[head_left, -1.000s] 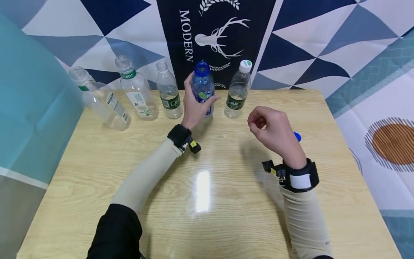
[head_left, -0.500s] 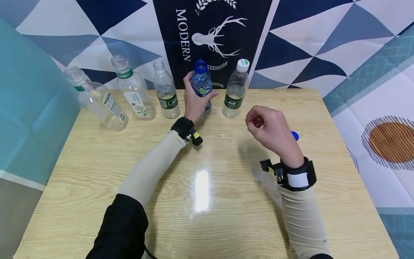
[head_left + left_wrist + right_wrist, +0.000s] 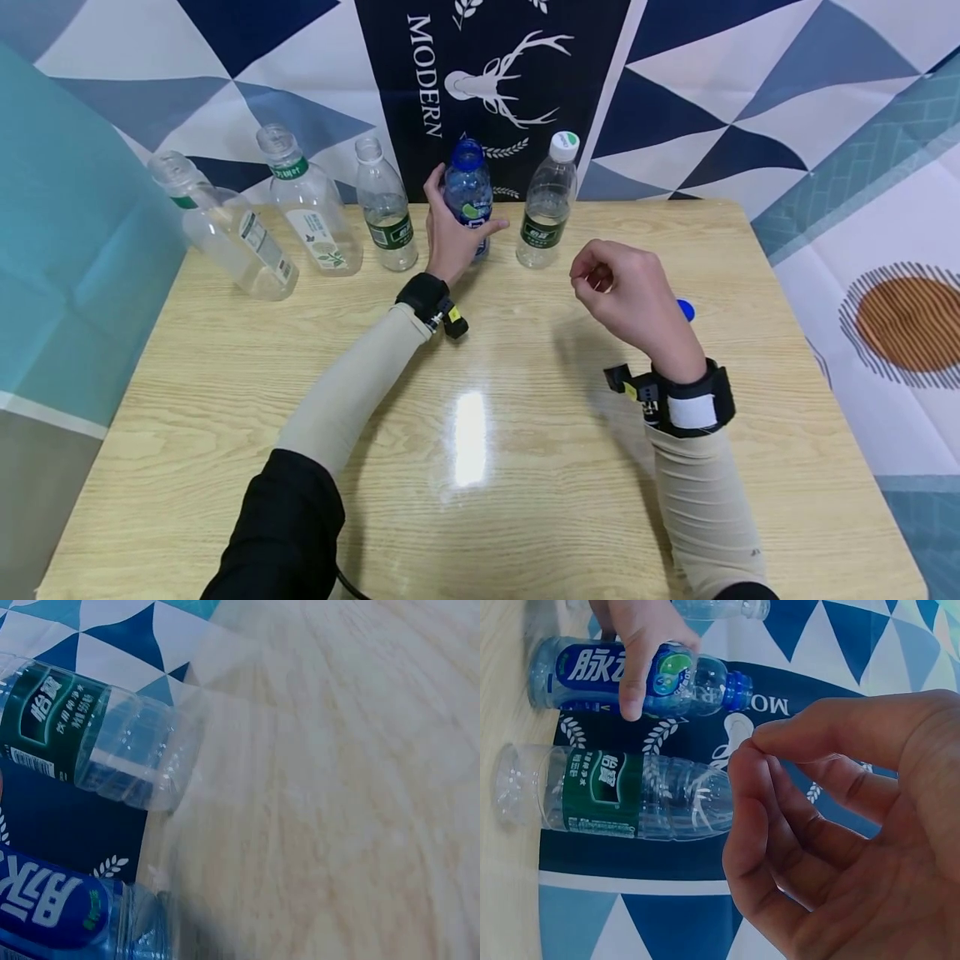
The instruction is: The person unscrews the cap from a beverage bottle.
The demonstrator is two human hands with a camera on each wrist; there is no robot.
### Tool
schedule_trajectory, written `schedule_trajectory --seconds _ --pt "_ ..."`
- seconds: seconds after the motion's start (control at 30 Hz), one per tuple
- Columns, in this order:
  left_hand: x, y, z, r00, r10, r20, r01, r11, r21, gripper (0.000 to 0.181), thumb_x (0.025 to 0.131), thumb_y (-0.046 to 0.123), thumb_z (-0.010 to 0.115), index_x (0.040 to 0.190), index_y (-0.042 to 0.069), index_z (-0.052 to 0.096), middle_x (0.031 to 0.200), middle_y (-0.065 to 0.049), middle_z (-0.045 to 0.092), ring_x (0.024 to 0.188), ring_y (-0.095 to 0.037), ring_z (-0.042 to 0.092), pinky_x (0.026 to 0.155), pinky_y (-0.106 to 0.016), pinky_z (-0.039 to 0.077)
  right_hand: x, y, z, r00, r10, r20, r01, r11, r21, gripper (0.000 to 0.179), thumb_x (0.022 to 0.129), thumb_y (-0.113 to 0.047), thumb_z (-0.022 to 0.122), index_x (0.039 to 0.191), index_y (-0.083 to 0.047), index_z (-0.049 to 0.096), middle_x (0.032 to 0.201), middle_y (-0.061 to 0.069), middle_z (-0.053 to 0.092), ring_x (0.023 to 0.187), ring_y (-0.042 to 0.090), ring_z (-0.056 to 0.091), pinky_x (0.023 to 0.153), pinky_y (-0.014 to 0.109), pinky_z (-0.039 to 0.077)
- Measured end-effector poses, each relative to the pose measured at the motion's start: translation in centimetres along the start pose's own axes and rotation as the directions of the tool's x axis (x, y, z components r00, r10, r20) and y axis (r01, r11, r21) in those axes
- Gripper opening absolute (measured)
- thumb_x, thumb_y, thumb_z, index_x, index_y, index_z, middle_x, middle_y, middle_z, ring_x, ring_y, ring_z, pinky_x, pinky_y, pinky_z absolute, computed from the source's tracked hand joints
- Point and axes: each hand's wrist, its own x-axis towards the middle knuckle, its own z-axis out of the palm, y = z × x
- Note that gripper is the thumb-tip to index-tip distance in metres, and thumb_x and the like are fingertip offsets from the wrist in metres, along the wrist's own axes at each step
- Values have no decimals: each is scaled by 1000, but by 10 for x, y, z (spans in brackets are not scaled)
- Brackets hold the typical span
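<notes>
My left hand (image 3: pixel 452 237) holds a blue-tinted drink bottle (image 3: pixel 469 190) at the back of the table, upright, with the thumb across its front. Its blue neck points up, and in the right wrist view the bottle's label (image 3: pixel 600 675) shows beside the thumb. To its right stands a clear water bottle (image 3: pixel 546 212) with a green label and a white cap. My right hand (image 3: pixel 633 292) hovers in front of and to the right of that bottle, fingers curled and thumb tip against the index finger, nothing visible between them.
A blue cap (image 3: pixel 686 309) lies on the table (image 3: pixel 570 500), partly behind the right hand. Left of the left hand stand a small uncapped water bottle (image 3: pixel 386 217) and two larger clear bottles, one green-necked bottle (image 3: pixel 315 208) and an outer bottle (image 3: pixel 240 237). A patterned cloth (image 3: pixel 300 50) hangs behind.
The left hand and the blue bottle have shifted slightly back, the wrist turning a little. The right hand keeps its curled pose, almost still.
</notes>
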Motion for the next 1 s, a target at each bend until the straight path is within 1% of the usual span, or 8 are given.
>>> schedule_trajectory --seconds 0.17,0.27,0.4,0.53,0.6,0.7,0.77,1.0 --pt "-13 9 -5 990 125 -71 -118 989 87 123 59 49 82 151 20 6 151 1 17 134 -3 17 106 -23 18 -1 0 -1 1000 -2 1 2 1000 -6 8 80 -2 62 80 -9 63 74 -4 57 65 9 50 59 26 41" --pt "-27 23 -10 958 264 -115 -243 955 168 117 64 51 79 151 12 10 153 -3 14 138 -10 9 109 -29 12 -1 0 -3 1000 -6 -11 6 1000 -14 8 80 -2 62 80 -9 63 74 -4 58 65 8 51 59 25 41" --pt "-46 45 -14 857 478 -190 -425 866 262 103 67 45 79 144 2 25 149 -17 23 139 -24 11 109 -41 12 1 -1 -6 1000 -6 -25 5 1000 -19 7 80 -2 62 80 -9 63 74 -4 58 65 7 52 59 25 42" --pt "-64 65 -8 762 609 -221 -589 793 156 86 66 22 82 133 -6 36 131 -25 40 126 -29 35 102 -42 29 1 0 -9 999 -7 -39 6 1000 -26 7 80 -2 62 79 -9 63 73 -4 59 65 7 52 60 25 42" --pt "-74 79 -2 793 583 -176 -588 808 26 83 64 11 83 130 -10 36 127 -25 42 119 -29 42 98 -37 36 0 1 -11 999 -3 -45 2 1000 -28 8 80 -1 62 79 -9 63 73 -4 59 65 7 52 60 26 42" --pt "-84 89 9 895 443 -48 -446 889 -103 88 67 10 82 136 -10 31 135 -21 39 123 -26 41 97 -33 38 -2 2 -13 999 8 -49 -9 1000 -24 8 80 0 62 80 -8 64 73 -3 59 65 8 52 60 26 42" --pt "-84 85 19 943 331 38 -327 942 -76 95 71 20 81 143 -4 25 144 -15 31 131 -20 32 102 -31 31 -2 3 -12 999 12 -46 -12 1000 -14 8 80 0 63 80 -8 64 74 -3 59 65 8 52 60 26 43" --pt "-51 57 61 975 155 157 -173 979 107 113 70 49 76 153 13 8 153 -2 16 135 -5 16 105 -21 19 -4 1 -9 999 4 -51 -4 1000 -3 8 80 -1 62 80 -9 64 74 -4 59 65 7 52 60 26 44"
